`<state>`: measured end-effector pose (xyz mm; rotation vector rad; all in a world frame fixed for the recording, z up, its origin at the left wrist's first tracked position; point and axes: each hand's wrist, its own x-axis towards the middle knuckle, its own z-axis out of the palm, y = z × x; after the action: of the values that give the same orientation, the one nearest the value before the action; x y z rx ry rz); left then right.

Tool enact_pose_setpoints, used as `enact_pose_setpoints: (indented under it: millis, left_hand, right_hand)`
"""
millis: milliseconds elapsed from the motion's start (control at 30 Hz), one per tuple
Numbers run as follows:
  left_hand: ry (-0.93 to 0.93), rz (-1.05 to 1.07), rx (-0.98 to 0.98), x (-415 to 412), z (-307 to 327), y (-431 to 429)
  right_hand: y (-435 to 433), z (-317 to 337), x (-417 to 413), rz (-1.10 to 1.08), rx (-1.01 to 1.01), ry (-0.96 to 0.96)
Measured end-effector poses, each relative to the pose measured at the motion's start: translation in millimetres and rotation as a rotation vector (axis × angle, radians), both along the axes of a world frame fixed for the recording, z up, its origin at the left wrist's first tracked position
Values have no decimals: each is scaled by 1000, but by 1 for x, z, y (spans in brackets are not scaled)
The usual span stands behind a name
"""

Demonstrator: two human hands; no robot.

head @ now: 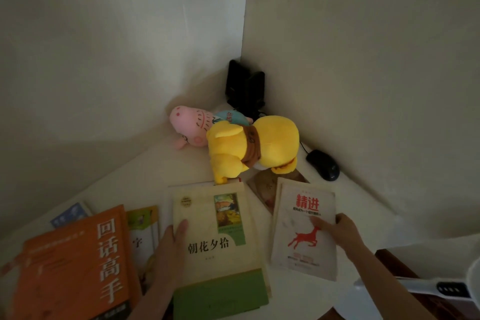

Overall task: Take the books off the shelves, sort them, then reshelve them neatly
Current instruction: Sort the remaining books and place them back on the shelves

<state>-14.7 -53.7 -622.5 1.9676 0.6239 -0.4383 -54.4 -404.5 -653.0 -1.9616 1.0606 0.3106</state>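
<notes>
An orange book [75,262] lies on the white bench [161,163] at the left, over a yellow-edged book [142,221]. The left hand [171,244] lies at the left edge of a cream-and-green book [215,236], one digit flat on the cover; I cannot tell whether the other fingers grip. Behind lie a pink plush pig [189,127] and a yellow plush toy [254,148]. The right hand [337,228] touches the right edge of a white book [304,231] the same way, its grip unclear.
</notes>
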Motion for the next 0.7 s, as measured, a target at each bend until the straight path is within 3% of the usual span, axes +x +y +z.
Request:
enact_pose_setpoints:
  millis: [133, 267, 433, 567, 700]
  left_hand:
    - [-18, -4, -28, -1, 6, 0]
    - [-1, -5, -27, -3, 11, -3]
    - [43, -30, -48, -3, 21, -4]
    - [58, 6, -201, 2, 22, 0]
    - [86, 42, -233, 2, 33, 3]
  right_hand:
    - [9, 30, -21, -81, 108, -147]
    - [15, 87, -27, -5, 149, -237]
    - [38, 139, -26, 139, 487, -180]
    - [103, 125, -15, 203, 574, -119]
    - [162, 73, -10, 306, 428, -40]
